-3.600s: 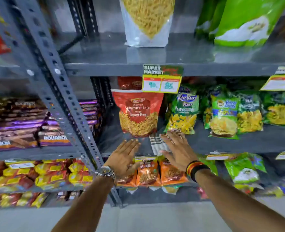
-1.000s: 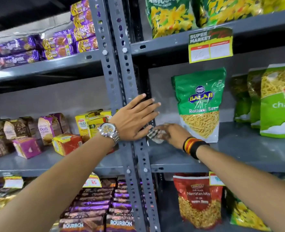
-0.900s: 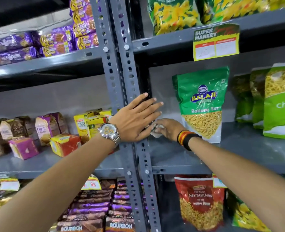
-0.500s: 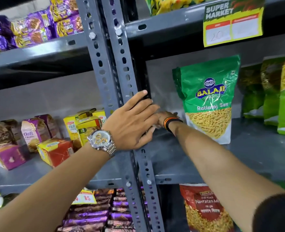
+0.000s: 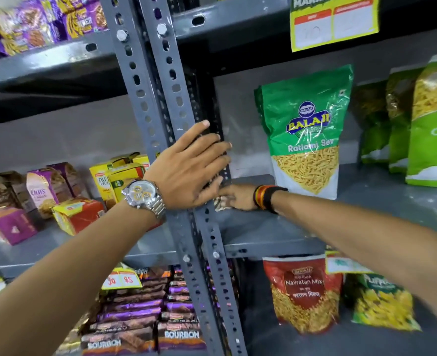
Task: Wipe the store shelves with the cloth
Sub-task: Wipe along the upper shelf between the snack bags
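My left hand [image 5: 190, 167], with a steel watch on the wrist, lies flat with fingers spread against the grey perforated upright post [image 5: 158, 104]. Behind it my right hand [image 5: 238, 199], with red and black bands at the wrist, presses a checked cloth [image 5: 220, 202] onto the grey middle shelf [image 5: 276, 227], close to the post. Only a small corner of the cloth shows under the fingers. The hand's fingertips are hidden by my left hand. A green Balaji Ratlami Sev bag [image 5: 306, 132] stands upright on the same shelf just right of the cloth.
More green snack bags [image 5: 425, 124] stand at the right. Small boxes of biscuits [image 5: 76, 214] fill the left bay. Below are a red Navratan Mix bag [image 5: 303, 291] and stacked Bourbon packs [image 5: 161, 327]. A yellow price tag [image 5: 334, 21] hangs from the upper shelf.
The view has moved from the lower shelf up to the middle one. My right hand with the cloth has slid left and back toward the post; my left hand stays on the post.
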A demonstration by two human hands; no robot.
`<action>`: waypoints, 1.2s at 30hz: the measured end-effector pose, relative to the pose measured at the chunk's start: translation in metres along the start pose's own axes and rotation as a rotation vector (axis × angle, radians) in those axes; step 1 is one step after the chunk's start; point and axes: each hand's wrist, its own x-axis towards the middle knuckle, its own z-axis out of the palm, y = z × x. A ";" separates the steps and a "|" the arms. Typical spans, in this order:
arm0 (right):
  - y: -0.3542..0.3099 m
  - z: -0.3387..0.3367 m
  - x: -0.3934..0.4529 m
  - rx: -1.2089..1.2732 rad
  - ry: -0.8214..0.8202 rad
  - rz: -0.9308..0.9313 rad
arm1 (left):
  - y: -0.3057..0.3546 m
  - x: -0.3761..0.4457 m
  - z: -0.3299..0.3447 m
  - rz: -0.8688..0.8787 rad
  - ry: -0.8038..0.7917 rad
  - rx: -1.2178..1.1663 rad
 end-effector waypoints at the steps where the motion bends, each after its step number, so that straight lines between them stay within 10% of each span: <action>1: -0.006 0.000 -0.017 0.014 -0.019 -0.041 | 0.000 0.000 -0.001 0.001 -0.005 0.003; 36: -0.029 -0.032 -0.132 0.096 -0.077 -0.035 | -0.003 -0.007 0.008 0.092 0.025 -0.018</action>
